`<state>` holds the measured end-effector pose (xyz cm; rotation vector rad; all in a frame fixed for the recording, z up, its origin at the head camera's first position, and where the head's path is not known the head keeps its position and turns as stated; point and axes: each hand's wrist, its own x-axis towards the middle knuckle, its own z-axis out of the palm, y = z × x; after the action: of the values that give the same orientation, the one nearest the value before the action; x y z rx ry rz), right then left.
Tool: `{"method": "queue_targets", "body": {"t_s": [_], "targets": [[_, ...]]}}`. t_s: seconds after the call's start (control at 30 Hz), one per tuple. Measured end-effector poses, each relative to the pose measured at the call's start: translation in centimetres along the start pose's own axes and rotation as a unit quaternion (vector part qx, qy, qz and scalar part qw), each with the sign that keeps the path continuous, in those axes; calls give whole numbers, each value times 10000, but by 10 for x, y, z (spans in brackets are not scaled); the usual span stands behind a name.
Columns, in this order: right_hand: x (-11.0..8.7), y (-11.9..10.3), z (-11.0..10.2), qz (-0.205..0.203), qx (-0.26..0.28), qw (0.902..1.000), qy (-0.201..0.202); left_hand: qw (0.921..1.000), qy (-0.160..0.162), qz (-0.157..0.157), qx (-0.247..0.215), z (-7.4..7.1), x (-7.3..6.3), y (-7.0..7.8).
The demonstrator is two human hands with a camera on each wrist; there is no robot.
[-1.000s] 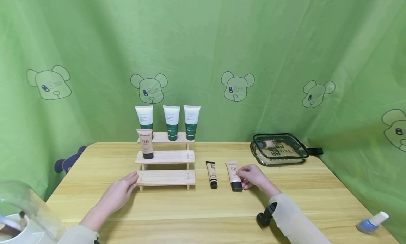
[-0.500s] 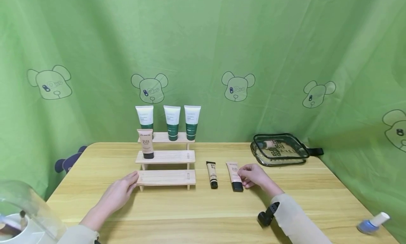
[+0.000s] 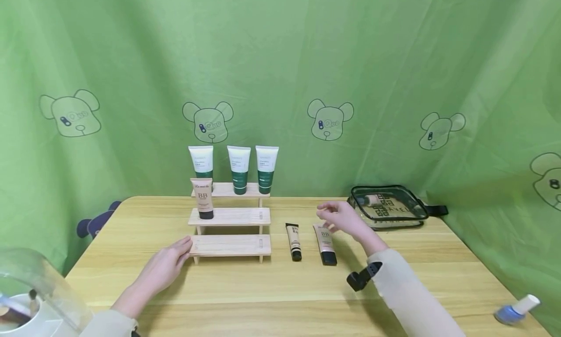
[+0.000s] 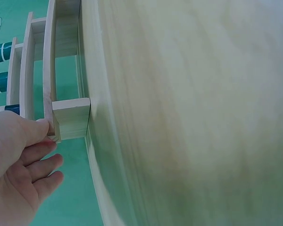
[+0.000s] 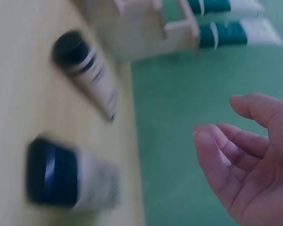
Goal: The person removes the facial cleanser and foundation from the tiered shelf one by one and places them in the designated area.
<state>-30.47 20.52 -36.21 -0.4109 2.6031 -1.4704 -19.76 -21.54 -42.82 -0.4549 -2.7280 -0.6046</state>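
Note:
At the left end of the bottom step of a three-tier wooden display stand [image 3: 230, 245], my left hand [image 3: 165, 266] pinches the corner between thumb and fingers, as the left wrist view shows. My right hand [image 3: 344, 219] is raised over the top end of a pink BB cream tube [image 3: 325, 244] lying on the table. Nothing is between its loosely bent fingers, and thumb and fingertips are apart in the right wrist view. Left of that tube lies a slimmer beige tube with a black cap [image 3: 293, 242]. Another BB cream tube [image 3: 203, 198] stands on the middle step.
Three white-and-green tubes [image 3: 239, 169] stand on the top step. A clear zip pouch [image 3: 390, 208] with things inside lies at the back right. A blue nail polish bottle [image 3: 514, 310] is at the right edge; a clear-domed brush holder [image 3: 41, 298] stands front left.
My right hand has let go of the flat BB cream tube and lifted up and away toward the back. The left hand has stayed at the stand.

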Motion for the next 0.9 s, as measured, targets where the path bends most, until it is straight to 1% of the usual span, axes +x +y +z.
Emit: {"method": "queue_targets", "body": {"t_s": [0.1, 0.23, 0.43, 0.6, 0.67, 0.8, 0.9], "targets": [[7, -20, 9, -292, -96, 9995, -122, 10000, -15, -21, -1, 0, 0, 0], [15, -45, 28, -642, -226, 9973, -292, 9999, -68, -83, -8, 0, 0, 0], [30, -74, 67, -1015, -329, 9931, -495, 9999, -86, -99, -9, 0, 1, 0], [40, -92, 101, -1288, -283, 9898, -544, 10000, -24, -36, 13, 0, 1, 1], [44, -98, 113, -1350, -307, 9890, -522, 10000, 5, 6, 26, 0, 1, 1], [50, -107, 136, -1335, -375, 9893, -457, 10000, 2, 23, 21, 0, 0, 1], [54, -113, 151, -1291, -245, 9905, -410, 10000, -25, -12, 3, 0, 0, 1]]}}
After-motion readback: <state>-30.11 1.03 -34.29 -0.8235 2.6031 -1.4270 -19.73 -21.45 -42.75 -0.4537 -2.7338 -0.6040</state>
